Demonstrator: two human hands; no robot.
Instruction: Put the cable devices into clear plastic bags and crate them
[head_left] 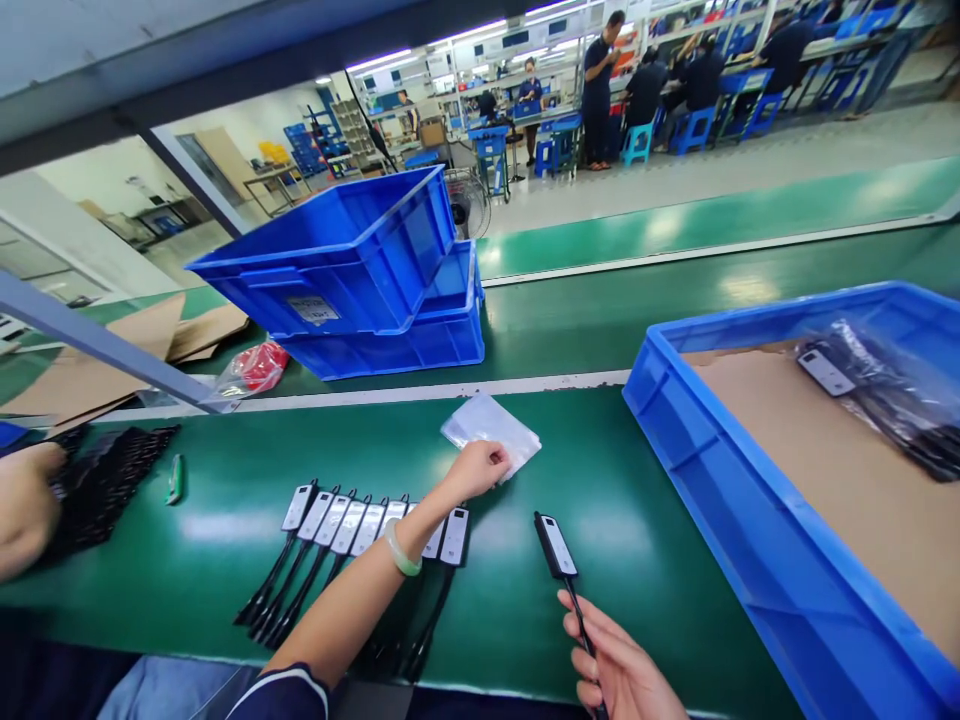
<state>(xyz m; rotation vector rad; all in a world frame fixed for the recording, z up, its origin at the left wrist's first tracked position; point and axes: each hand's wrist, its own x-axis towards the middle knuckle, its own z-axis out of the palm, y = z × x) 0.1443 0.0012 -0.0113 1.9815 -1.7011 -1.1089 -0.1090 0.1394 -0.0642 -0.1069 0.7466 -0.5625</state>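
Note:
My left hand (480, 468), a pale green bangle on its wrist, reaches across to a stack of clear plastic bags (491, 425). Its fingers are pinched together at the near edge of the top bag. In my right hand (619, 660) is a black cable with a grey-faced box (556, 547), gripped by its cord, the box end pointing away from me. Under and beside my left forearm, several more such boxed cables (350, 522) lie side by side in a row; the forearm hides part of them.
To the right, a large blue bin (697, 480) lined with cardboard holds a bagged bundle of cables (885, 390). Two stacked blue crates (315, 290) stand behind. At left are a co-worker's hand (30, 510), dark cables (112, 485), a green cutter (175, 480) and cardboard sheets (112, 350).

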